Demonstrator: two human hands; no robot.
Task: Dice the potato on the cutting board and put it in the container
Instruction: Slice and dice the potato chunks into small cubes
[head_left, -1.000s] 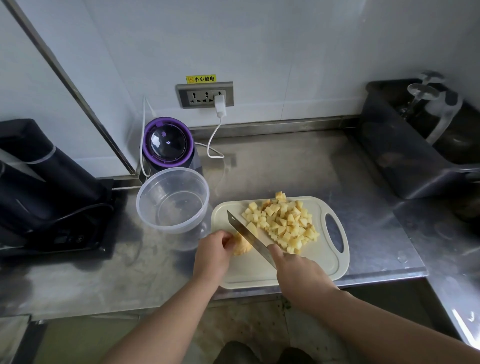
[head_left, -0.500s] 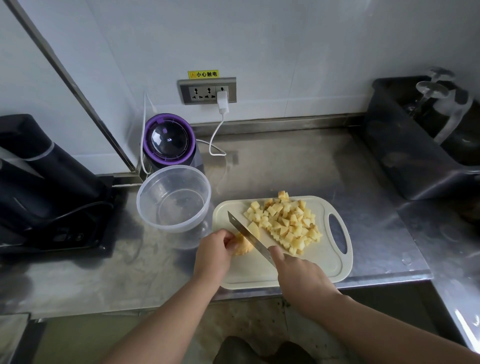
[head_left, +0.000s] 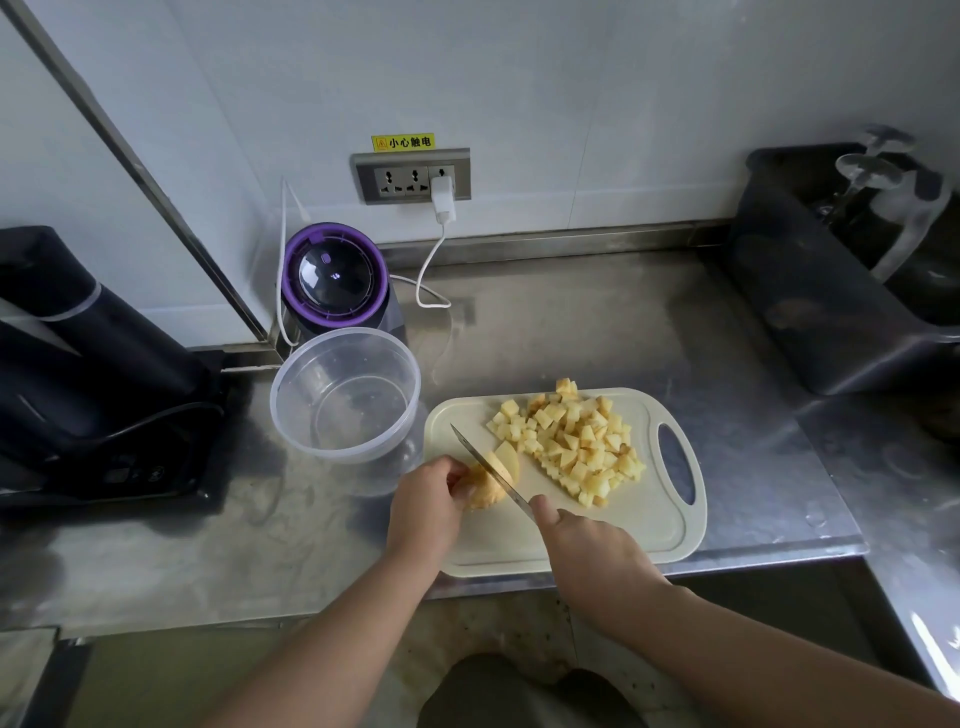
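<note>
The right hand (head_left: 587, 551) is closed round the handle of the knife (head_left: 488, 470). Its blade runs forward and to the left from the knuckles and is set into the last potato chunk (head_left: 491, 498). Just to the left, the left hand (head_left: 426, 506) pinches that chunk with curled fingertips close beside the blade, on the cutting board (head_left: 623, 535). The chunk is a small rounded end. It is likely firm but wet and starchy, so it may rock or slip. It is best held low at the end away from the blade, with fingertips tucked back. A freshly cut slice (head_left: 508, 457) leans on the far side of the blade. Beyond the right hand lies the pile of dice (head_left: 576, 441). They are light, loose and apt to roll, so they are better swept or scooped than picked up. The clear container (head_left: 345, 332) stands ahead of the left hand, just beside the board's far-left corner. It is empty and probably light enough to skid on the steel desk (head_left: 597, 332) if nudged. The board's near edge sits close to the desk's front lip, leaving little room to pull back. There is open steel beyond the board and to the right of its handle slot (head_left: 675, 462), up to a dark bin (head_left: 810, 322). A purple-topped appliance (head_left: 335, 275) stands behind the container.
</note>
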